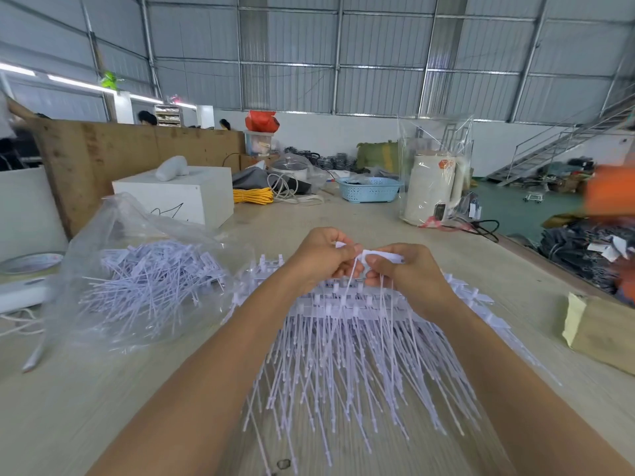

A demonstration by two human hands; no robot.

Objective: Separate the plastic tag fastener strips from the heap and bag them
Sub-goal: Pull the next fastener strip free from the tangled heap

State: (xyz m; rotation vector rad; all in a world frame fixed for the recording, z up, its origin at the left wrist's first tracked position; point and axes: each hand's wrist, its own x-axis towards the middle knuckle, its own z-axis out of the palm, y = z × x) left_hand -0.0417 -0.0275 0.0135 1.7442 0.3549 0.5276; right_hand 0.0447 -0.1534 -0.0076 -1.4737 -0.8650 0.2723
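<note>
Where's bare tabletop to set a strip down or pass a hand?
Bare table shows beyond both hands, between the white box and the bagged kettle. Another patch lies near left, below the clear bag. Crowded: the centre under the heap, and the bag's side.

The tag fastener strips point(347, 341) on the table are pale white with a hint of purple. The loose ones in the see-through plastic bag point(113, 231) are the same pale colour. The table point(103, 400) is light tan. Farther back sit a white box point(192, 194), a bright yellow rope point(253, 195), a light blue basket with little holes point(369, 189) and a red bag point(261, 120).
</note>
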